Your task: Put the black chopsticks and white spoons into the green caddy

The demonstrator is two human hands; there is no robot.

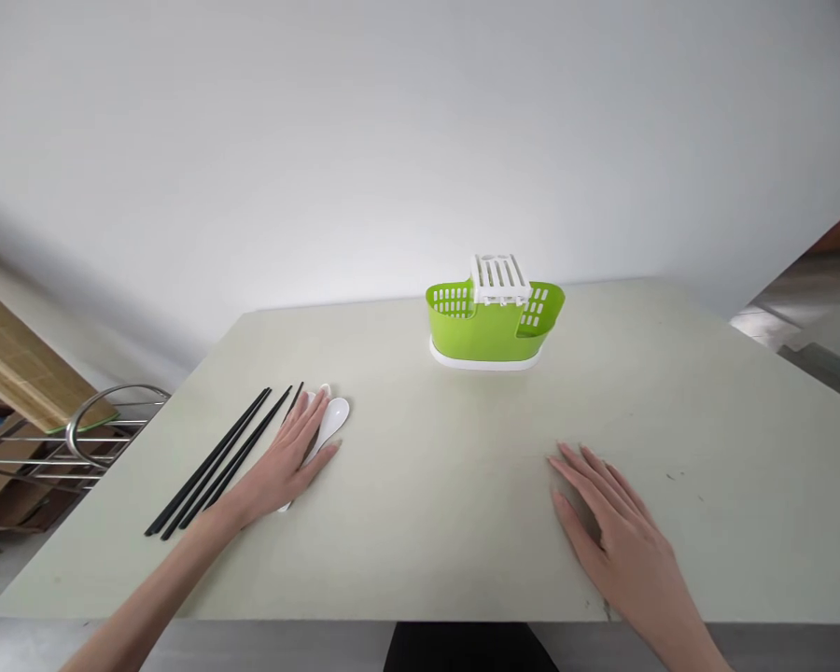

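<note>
Here, white spoons point(330, 420) lie on the pale table point(420, 523), left of centre, bowls pointing toward the far edge. At least two bowls show: one rounded and clear at the right, a second partly peeking out just behind the fingertips. Handles are hidden under the hand; exact count cannot be told.

Left hand point(287, 462) lies flat over the spoons, palm down, fingers extended and close together, touching them. Not curled round anything; nothing is clamped. Forearm runs back to the lower left corner of the view.

Just beside that hand, on its left, black chopsticks point(217, 462) lie in a loose bundle, roughly parallel, slanting from near-left to far-right. Far tips reach up beside the spoon bowls. One stick sits partly under the hand's edge; whether skin touches it cannot be told.

Right hand point(612, 523) rests well apart on the right side of the table, palm down, fingers spread slightly and straight, flat on the bare surface. It holds nothing.

Toward the far edge, between the two hands in line, stands a green cutlery holder point(490, 327) on a white base, upright, slotted walls, with a white slatted insert point(498, 277) rising from the middle.

Off the table at left: a wire rack point(77, 439) with a round metal ring, and a slanted wooden board point(21, 369) above it. Plain white wall point(392, 140) behind.
</note>
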